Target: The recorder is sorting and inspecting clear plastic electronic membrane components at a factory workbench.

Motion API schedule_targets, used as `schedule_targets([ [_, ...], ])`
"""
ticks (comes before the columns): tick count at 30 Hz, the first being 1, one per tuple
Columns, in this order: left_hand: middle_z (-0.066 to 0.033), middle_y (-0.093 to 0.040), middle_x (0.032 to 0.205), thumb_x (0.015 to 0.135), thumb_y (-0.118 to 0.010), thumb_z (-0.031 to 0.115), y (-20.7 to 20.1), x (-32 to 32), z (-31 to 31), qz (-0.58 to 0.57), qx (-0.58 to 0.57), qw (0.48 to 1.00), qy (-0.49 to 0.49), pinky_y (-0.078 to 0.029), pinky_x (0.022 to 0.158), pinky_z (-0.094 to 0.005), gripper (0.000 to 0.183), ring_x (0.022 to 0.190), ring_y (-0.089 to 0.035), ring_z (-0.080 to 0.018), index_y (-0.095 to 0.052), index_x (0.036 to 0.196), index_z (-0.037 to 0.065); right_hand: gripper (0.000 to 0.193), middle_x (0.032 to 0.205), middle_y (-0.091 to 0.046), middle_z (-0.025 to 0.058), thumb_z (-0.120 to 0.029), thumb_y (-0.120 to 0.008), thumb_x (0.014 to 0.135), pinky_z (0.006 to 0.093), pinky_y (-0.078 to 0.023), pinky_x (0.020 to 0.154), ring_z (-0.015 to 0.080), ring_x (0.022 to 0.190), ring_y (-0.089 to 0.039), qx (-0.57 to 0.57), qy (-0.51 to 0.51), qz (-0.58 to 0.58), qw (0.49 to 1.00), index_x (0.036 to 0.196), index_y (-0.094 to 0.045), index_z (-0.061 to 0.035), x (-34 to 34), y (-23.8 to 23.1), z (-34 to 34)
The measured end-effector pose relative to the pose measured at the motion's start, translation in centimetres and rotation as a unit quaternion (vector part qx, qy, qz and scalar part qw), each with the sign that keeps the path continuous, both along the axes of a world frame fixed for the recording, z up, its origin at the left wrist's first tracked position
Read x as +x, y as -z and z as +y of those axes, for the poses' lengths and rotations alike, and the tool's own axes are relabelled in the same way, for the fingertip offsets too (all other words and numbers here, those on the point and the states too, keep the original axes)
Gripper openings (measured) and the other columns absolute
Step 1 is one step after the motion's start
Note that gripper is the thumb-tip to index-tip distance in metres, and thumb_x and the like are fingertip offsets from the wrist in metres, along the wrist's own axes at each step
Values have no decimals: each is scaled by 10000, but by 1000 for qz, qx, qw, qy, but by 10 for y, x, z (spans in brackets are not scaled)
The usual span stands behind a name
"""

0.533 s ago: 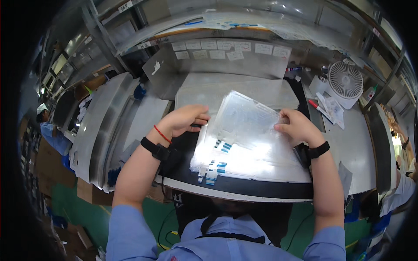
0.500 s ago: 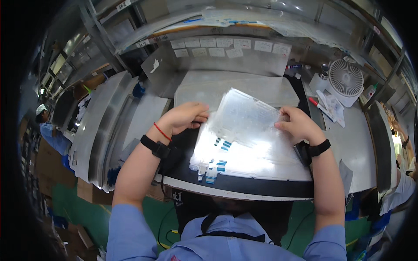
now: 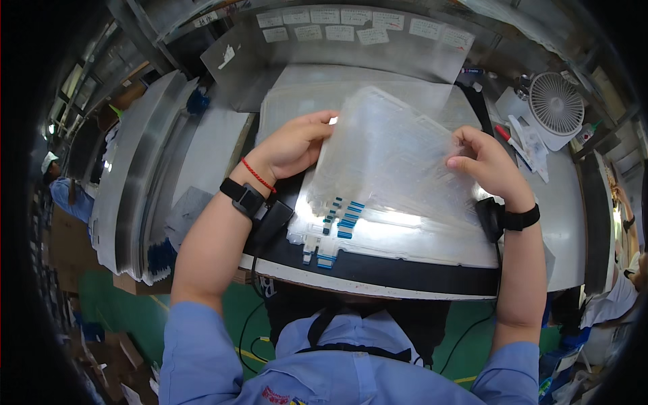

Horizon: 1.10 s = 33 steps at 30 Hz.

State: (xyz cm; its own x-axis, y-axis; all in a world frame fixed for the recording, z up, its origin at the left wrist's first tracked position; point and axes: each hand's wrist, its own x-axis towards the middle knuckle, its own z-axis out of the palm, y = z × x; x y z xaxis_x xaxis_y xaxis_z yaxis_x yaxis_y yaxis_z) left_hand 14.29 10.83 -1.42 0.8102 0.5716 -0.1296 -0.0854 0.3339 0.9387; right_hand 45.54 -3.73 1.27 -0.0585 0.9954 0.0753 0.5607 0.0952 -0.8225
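A thin clear plastic sheet [image 3: 398, 142] is tilted up over a similar flat sheet [image 3: 418, 246], with its far edge raised. My left hand [image 3: 297, 143] pinches its left edge near the far corner, fingers curled. At the far right corner, my right hand [image 3: 493, 162] grips it between thumb and bent fingers. Blue-ended flat tabs [image 3: 349, 219] hang at the near left of the raised sheet. More such tabs [image 3: 326, 260] stick out from the lower sheet onto a black mat [image 3: 405, 271]. Glare hides part of the sheets.
Behind the sheets lies a stack of clear sheets [image 3: 297, 91] against a metal panel with paper labels [image 3: 341, 54]. A white fan [image 3: 555, 104] and red marker [image 3: 503, 133] are at the right. Metal racks [image 3: 135, 182] stand left. Co-workers are at both sides.
Both hands have raised the clear sheet's far side, and it tilts more steeply above the lower one. My right hand has shifted outward. The view has tilted down.
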Motion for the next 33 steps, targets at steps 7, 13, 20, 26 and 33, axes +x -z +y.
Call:
schedule_targets([
  [7,-100,-605,1196,967,-467,83,4,3,1,-28,28,999,32,-475,951,-291,396,1066,-598,-136,-435,1350,-14,284,813,-583,83,-100,-691,805,285,-441,697,143,730,-530,-18,26,-88,996,1007,-533,23,-8,6,4],
  [13,-94,-611,1188,975,-467,107,5,7,-4,-13,-2,1000,-18,-485,947,-293,391,1057,-607,-141,-446,1348,-5,300,832,-597,100,-133,-685,819,293,-443,697,149,751,-543,-3,26,-115,993,1022,-536,29,-3,11,4],
  [20,-106,-611,1193,980,-465,114,5,2,-3,-59,-7,998,23,-490,947,-294,412,1062,-613,-155,-411,1368,-14,309,846,-600,110,-138,-687,820,297,-445,697,156,757,-548,4,28,-90,996,1031,-544,36,-2,15,5],
  [26,-120,-607,1201,969,-470,98,8,5,-4,-33,-3,999,-2,-490,950,-300,441,1068,-612,-162,-386,1386,-18,327,841,-593,108,-146,-699,815,300,-446,702,167,748,-535,5,38,-94,995,1040,-547,37,1,17,6],
  [33,-127,-586,1238,971,-463,102,8,4,-4,-28,3,1000,-3,-480,961,-301,446,1093,-600,-163,-378,1389,-29,355,850,-589,101,-168,-703,823,301,-445,699,168,741,-526,-2,37,-113,993,1069,-547,34,0,14,5],
])
